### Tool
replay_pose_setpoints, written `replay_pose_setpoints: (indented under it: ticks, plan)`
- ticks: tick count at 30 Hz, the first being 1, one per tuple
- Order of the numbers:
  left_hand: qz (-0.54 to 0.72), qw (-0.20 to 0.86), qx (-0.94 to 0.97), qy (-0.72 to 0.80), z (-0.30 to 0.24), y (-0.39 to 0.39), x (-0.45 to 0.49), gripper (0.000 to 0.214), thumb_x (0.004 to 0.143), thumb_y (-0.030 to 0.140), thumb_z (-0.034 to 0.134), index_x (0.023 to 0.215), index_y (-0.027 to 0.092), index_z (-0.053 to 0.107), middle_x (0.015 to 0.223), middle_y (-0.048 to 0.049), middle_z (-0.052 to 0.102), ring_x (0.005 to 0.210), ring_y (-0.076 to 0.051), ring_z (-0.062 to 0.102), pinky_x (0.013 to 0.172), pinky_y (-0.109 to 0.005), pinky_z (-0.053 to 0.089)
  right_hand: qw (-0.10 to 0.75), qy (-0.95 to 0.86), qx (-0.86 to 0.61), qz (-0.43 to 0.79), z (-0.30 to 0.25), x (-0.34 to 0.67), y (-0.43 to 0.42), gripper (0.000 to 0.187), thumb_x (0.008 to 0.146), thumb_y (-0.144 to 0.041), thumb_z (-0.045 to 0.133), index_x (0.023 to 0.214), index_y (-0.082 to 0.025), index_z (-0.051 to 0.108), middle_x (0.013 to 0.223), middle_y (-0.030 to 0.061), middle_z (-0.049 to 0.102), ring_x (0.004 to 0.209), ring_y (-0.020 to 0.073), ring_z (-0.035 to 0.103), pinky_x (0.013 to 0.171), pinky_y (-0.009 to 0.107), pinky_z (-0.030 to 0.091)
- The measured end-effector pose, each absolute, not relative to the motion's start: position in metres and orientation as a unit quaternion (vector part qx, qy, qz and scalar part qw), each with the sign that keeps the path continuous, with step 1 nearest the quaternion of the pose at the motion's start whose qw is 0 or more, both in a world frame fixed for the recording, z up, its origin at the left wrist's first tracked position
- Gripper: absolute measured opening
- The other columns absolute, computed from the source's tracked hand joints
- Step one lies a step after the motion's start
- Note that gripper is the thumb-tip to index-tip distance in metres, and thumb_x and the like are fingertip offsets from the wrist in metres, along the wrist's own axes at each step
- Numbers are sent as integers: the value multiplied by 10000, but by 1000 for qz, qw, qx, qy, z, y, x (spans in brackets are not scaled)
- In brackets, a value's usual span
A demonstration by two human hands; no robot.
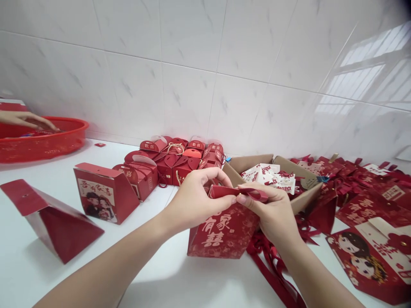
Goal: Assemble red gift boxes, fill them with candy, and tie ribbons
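A red gift box (221, 239) with pale Chinese characters is held up in front of me, its base just over or on the white table. My left hand (202, 192) pinches the folded top edge from the left, thumb in front and fingers behind. On the right of that edge, my right hand (269, 205) grips a dark red ribbon (257, 195) between thumb and fingers, against the box top. More loose red ribbons (272, 265) lie below my right hand. The back of the box is hidden.
Two red boxes (109, 192) stand at left, with several small closed boxes (180, 158) behind. A cardboard carton (308, 201) holds white packets. Flat red boxes (369, 256) and ribbons cover the right side. Another person's hand (28, 119) reaches into a red basin (58, 143).
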State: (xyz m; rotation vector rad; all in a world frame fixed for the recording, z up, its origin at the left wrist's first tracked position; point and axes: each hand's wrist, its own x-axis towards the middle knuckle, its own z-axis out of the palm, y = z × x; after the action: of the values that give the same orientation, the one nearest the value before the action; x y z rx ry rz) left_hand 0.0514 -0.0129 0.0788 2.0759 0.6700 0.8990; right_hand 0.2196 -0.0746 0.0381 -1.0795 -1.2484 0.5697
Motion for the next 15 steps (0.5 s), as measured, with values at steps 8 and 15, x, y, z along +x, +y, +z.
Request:
replay_pose_setpoints:
  ticks: [8,15]
  plan:
    - [377,296,843,244,75,-21,52,36,786,181,631,815,192,612,774,24,668,711,-124,620,639,-241,489,623,-552,-506,225,43,214,-83,102,679,-288,780,723,-205,739,676,8,707,606,145,640,542,226,533]
    - [352,109,918,147,94,-34,18,215,831,249,638,1042,245,599,1077,-10,644,1045,-178,575,892,-297,483,619,-581,-517,111,56,213,-96,74,717,-275,750,733,-209,722,656,5,678,566,127,610,495,205,494]
